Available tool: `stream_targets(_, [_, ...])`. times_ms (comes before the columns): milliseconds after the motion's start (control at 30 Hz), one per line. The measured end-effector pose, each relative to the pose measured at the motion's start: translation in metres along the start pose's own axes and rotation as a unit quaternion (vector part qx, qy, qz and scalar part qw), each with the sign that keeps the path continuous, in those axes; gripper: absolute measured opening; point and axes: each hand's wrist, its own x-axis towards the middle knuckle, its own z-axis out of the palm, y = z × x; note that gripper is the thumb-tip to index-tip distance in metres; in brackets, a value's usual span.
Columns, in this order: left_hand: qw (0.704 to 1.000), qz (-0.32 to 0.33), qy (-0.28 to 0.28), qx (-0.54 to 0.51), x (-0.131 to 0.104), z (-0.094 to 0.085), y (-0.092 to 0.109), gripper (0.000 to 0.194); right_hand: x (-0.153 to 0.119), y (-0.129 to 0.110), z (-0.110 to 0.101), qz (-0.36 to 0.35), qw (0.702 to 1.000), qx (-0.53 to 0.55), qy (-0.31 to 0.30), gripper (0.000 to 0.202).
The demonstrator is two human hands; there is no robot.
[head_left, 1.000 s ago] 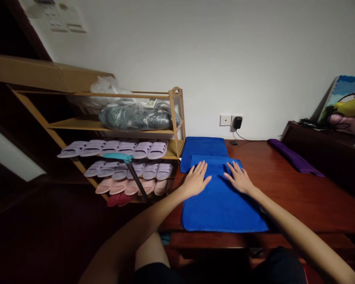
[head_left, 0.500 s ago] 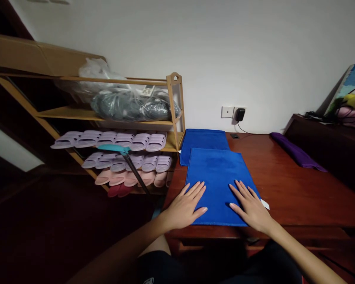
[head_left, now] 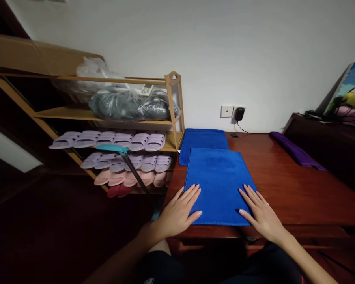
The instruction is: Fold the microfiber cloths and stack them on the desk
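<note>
A bright blue cloth (head_left: 217, 177) lies flat near the front edge of the wooden table (head_left: 286, 189). Its far edge overlaps a second blue cloth (head_left: 204, 138) behind it. On the near cloth's left side rests my left hand (head_left: 179, 211), fingers stretched out and palm down. My right hand (head_left: 262, 213) lies flat over the cloth's right edge, its fingers spread. Neither hand grips anything. What lies under the palms is hidden.
Purple cloth (head_left: 297, 152) lies at the table's right rear. A wooden rack (head_left: 174, 114) with slippers (head_left: 155, 142) and bagged items stands left. A blue-topped handle (head_left: 114, 149) leans before it. A black adapter (head_left: 239, 114) is plugged into the wall.
My hands have moved apart over the near blue cloth, the left one to the left and the right one to the right. The white tag by the cloth's right edge is now covered.
</note>
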Motion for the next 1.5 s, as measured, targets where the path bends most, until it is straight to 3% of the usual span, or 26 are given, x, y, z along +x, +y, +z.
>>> stream_targets(333, [1.0,-0.004,-0.027,0.003,-0.001,-0.002,0.001,0.063,-0.036,0.031,-0.007,0.033,0.999,-0.01,0.022,0.062])
stream_targets(500, [0.997,-0.014,-0.057,-0.041,0.008,-0.014,-0.008,0.062,-0.041,0.054,-0.027,0.055,0.996,0.047,0.046,0.056])
stream_targets(600, [0.998,-0.046,0.004,-0.053,0.041,-0.029,-0.033,0.058,-0.013,0.076,-0.043,0.063,0.988,0.127,0.069,0.051])
stream_targets(733, [0.982,-0.128,0.119,-0.068,0.114,-0.042,-0.084,0.038,0.067,0.108,-0.048,0.073,0.967,0.239,0.044,0.048])
stream_targets(800, [0.97,-0.187,0.136,-0.076,0.149,-0.041,-0.106,0.029,0.113,0.118,-0.042,0.119,0.963,0.241,0.035,0.046])
stream_targets(900, [0.963,-0.216,0.149,-0.063,0.183,-0.03,-0.126,0.028,0.169,0.122,-0.028,0.155,0.962,0.218,0.054,0.043])
stream_targets(1033, [0.962,-0.229,0.142,-0.046,0.197,-0.009,-0.139,0.03,0.21,0.119,-0.004,0.186,0.964,0.178,0.067,0.042])
stream_targets(1200, [0.96,-0.247,0.123,-0.054,0.198,0.003,-0.159,0.022,0.226,0.119,0.02,0.219,0.964,0.131,0.075,0.038])
stream_targets(1500, [0.935,-0.269,0.135,-0.189,0.203,0.004,-0.189,0.016,0.239,0.131,0.026,0.252,0.95,0.157,0.096,0.016])
